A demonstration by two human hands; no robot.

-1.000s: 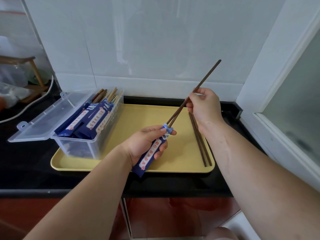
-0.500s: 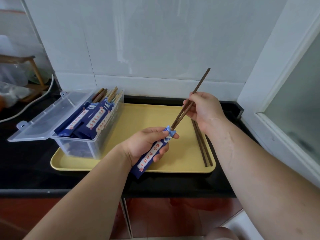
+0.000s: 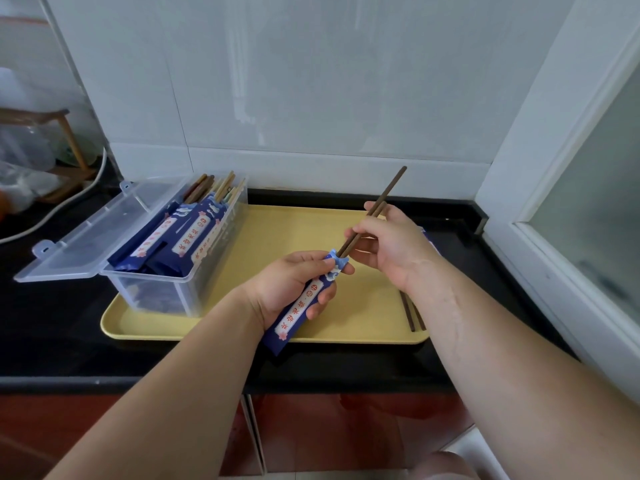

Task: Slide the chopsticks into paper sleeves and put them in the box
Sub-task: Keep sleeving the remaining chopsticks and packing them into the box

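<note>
My left hand (image 3: 287, 285) grips a blue paper sleeve (image 3: 300, 308) with a white label, held slanted over the yellow tray (image 3: 284, 230). My right hand (image 3: 391, 247) pinches a pair of dark brown chopsticks (image 3: 388, 192) whose lower ends sit inside the sleeve's open top. Their upper ends stick up to the right past my fingers. A clear plastic box (image 3: 180, 282) stands on the tray's left side and holds several sleeved chopsticks (image 3: 194, 233). Two loose dark chopsticks (image 3: 414, 315) lie on the tray's right side, mostly hidden by my right forearm.
The box's clear lid (image 3: 93, 233) lies open to the left over the black counter (image 3: 52, 327). A white cable (image 3: 69, 199) and a wooden rack (image 3: 65, 133) are at the far left. A white wall and a window frame (image 3: 540, 202) close in the back and right.
My right hand has moved down and left toward my left hand, pushing the chopsticks deeper into the sleeve. Less of them shows above the sleeve now.
</note>
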